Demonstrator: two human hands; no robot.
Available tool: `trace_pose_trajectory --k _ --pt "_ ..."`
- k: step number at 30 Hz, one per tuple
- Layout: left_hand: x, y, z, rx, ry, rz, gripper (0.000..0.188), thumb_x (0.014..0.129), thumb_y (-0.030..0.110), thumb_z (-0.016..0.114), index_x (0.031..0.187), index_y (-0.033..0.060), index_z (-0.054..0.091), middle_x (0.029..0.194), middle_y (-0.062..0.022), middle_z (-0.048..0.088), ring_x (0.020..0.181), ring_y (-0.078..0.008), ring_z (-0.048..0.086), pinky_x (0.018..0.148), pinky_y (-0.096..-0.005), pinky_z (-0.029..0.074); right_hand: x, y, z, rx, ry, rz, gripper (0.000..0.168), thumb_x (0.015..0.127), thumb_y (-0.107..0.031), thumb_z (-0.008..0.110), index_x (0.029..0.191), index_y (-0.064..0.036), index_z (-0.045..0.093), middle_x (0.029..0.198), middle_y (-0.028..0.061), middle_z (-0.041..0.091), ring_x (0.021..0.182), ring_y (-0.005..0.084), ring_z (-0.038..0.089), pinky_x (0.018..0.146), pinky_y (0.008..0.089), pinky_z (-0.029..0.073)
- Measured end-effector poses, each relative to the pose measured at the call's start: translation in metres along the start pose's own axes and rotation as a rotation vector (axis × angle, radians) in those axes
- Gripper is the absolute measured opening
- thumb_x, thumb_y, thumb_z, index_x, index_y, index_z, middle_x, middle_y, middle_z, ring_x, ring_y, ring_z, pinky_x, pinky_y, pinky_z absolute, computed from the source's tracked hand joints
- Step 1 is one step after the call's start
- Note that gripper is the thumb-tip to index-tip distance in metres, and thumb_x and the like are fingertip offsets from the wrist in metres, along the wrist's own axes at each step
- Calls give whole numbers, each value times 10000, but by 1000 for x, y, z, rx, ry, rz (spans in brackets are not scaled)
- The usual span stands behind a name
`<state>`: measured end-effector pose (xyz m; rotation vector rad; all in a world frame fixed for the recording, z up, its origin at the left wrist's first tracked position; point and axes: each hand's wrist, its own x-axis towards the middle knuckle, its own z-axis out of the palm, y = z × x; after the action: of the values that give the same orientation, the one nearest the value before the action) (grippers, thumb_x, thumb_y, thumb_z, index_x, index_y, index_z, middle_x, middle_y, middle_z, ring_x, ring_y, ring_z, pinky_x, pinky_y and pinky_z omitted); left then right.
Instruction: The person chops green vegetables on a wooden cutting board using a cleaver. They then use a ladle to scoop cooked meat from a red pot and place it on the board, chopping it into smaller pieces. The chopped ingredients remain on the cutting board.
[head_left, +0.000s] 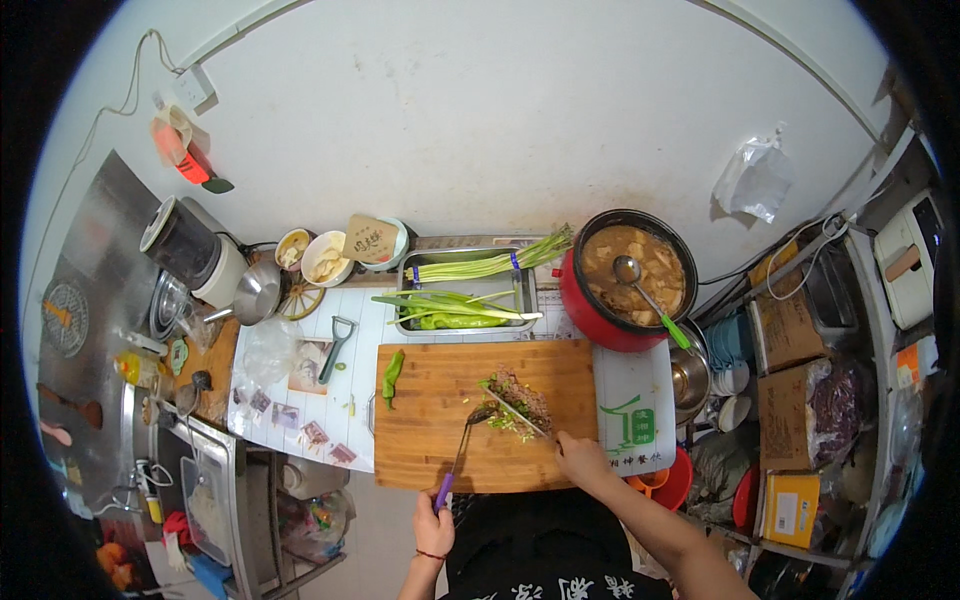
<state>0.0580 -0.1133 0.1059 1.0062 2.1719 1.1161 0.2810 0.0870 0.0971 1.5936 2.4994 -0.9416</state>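
Note:
On a bamboo cutting board lies a pile of minced meat and chopped greens. My right hand grips a knife, whose blade rests across the pile. Held by its purple handle in my left hand, a dark-headed spoon has its head at the pile's left edge. A green pepper lies at the board's upper left. Behind the board, a metal tray holds bundled green stalks, scallions and green peppers. A green-handled ladle sits in a red pot of stew.
Left of the board are a peeler, a plastic bag, a metal pan and several bowls, one being a white bowl. A blender-like appliance stands farther left. Shelves with cardboard boxes rise at the right.

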Motion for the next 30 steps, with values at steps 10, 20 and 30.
trace_pose_trajectory --k 10,20,30 --pt "-4 -2 -1 33 -46 -21 270 805 22 494 1066 -22 549 932 -232 621 851 -378 618 764 -434 490 -1 2 6 -26 -13 -7 207 837 -209 566 953 -38 562 729 258 624 723 439 623 678 550 491" --pt "-1 -1 2 -20 -20 -52 278 804 13 490 1073 -26 545 924 -207 610 830 -343 610 769 -408 489 3 20 -5 81 113 -80 163 842 -204 577 935 -70 587 728 216 638 690 421 626 640 516 503" --pt "-2 -8 -11 -116 181 -113 261 801 -17 455 1050 -24 535 877 -145 591 785 -246 582 737 -358 482 93 45 -40 -198 101 -237 153 841 -204 587 894 -61 576 726 173 655 679 385 645 615 503 517"
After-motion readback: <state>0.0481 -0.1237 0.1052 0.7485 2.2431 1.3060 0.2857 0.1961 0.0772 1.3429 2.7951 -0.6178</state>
